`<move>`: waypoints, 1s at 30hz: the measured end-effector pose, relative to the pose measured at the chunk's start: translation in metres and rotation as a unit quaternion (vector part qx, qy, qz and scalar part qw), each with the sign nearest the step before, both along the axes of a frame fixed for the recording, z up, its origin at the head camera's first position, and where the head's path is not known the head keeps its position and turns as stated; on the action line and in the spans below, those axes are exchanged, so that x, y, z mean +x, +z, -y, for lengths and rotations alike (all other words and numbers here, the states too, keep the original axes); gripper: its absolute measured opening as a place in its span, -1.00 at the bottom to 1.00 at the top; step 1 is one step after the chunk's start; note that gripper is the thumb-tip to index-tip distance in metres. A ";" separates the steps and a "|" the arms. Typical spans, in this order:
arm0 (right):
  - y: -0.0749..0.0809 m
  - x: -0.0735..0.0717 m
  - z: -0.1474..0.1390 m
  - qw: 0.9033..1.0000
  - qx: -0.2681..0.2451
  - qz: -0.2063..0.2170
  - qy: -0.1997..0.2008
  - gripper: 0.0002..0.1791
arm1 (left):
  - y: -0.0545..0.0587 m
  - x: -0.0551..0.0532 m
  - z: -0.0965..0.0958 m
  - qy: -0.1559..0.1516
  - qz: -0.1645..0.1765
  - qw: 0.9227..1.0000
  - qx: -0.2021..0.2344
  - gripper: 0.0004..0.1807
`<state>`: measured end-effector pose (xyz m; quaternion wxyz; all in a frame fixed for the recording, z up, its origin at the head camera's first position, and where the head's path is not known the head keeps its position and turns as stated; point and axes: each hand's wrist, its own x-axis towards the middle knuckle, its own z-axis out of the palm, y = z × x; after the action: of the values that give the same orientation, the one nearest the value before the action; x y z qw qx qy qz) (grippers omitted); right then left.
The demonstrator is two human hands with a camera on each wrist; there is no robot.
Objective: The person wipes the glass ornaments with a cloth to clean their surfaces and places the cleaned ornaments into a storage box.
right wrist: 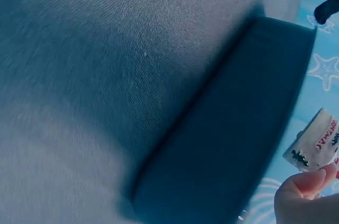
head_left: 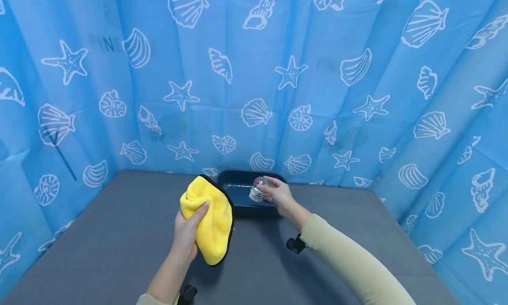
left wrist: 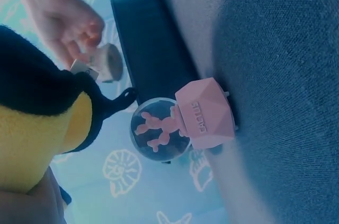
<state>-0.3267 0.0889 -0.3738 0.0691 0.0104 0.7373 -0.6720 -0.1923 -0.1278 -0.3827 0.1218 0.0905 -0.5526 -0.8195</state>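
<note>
I read this as a curtained-off booth, wider room hidden: blue fabric curtains [head_left: 254, 87] printed with white seashells [head_left: 255, 112] and starfish [head_left: 291, 72] hang beyond and either side of the hands [head_left: 185, 232] [head_left: 282, 195], around a grey cloth-covered counter [head_left: 258, 265] beneath.

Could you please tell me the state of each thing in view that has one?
Yellow plush cloth with black edging: bunched, gripped by the left hand.
Clear snow globe with white base: held dome up in the right hand.
Dark blue rectangular tray: uncovered, upright on the grey table.
Pink ornament with faceted base and clear dome: upright.
</note>
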 end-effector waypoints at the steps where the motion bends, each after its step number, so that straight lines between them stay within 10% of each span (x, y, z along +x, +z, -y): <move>1: -0.004 -0.002 0.002 1.000 -0.004 0.005 -0.006 -0.46 | 0.000 0.000 0.000 0.000 0.003 1.000 0.000 -0.47; 30: -0.029 -0.048 0.041 0.992 0.044 0.073 -0.096 -0.50 | -0.008 0.001 0.007 0.005 0.004 1.000 -0.009 -0.46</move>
<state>-0.3748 0.0475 -0.4030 0.0574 0.1331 0.7545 -0.6401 -0.1912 -0.1349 -0.3912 0.1239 0.0957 -0.5598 -0.8137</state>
